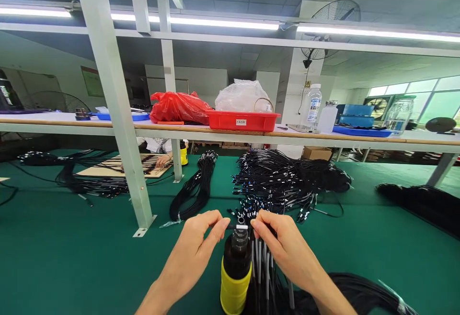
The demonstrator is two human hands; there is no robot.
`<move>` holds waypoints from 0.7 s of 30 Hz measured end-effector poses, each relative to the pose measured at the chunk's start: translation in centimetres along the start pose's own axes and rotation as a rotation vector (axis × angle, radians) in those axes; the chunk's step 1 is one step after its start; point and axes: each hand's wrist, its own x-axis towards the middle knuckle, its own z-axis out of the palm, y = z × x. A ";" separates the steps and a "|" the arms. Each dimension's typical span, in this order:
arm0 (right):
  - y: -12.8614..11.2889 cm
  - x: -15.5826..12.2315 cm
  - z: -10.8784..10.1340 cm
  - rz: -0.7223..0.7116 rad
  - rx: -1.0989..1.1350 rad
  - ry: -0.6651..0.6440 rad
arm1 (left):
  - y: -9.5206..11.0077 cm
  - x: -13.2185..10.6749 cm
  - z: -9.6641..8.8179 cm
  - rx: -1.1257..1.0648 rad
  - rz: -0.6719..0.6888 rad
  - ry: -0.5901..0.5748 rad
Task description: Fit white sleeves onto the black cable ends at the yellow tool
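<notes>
My left hand (pixel 201 243) and my right hand (pixel 278 243) each pinch one side of a thin black cable (pixel 232 227). A short white sleeve (pixel 242 227) shows on the cable between my fingertips. Just behind and below it is the metal nozzle (pixel 239 241) of a yellow and black heat gun (pixel 235 281), which stands upright with its mouth up. Whether the sleeve touches the nozzle I cannot tell. Beside the heat gun, partly behind my right hand, lies a bundle of black cables with grey sleeves (pixel 266 262).
A big heap of black cables (pixel 287 176) covers the back of the green table (pixel 89 253). A looped bundle (pixel 196 190) lies left of it, near a white shelf post (pixel 132 171). Across the table, a co-worker's hand (pixel 163 161) rests at a board. A red tray (pixel 244 121) sits overhead.
</notes>
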 end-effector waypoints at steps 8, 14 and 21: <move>0.9 1.1 0.4 0.064 0.092 0.075 | -0.2 1.0 0.1 -0.048 0.002 0.035; 2.2 1.5 -0.2 0.057 0.087 0.180 | -0.7 0.7 -0.8 -0.066 -0.047 0.055; 14.7 -2.3 0.8 0.287 -0.148 0.364 | -10.2 -5.9 -0.2 0.081 -0.275 -0.163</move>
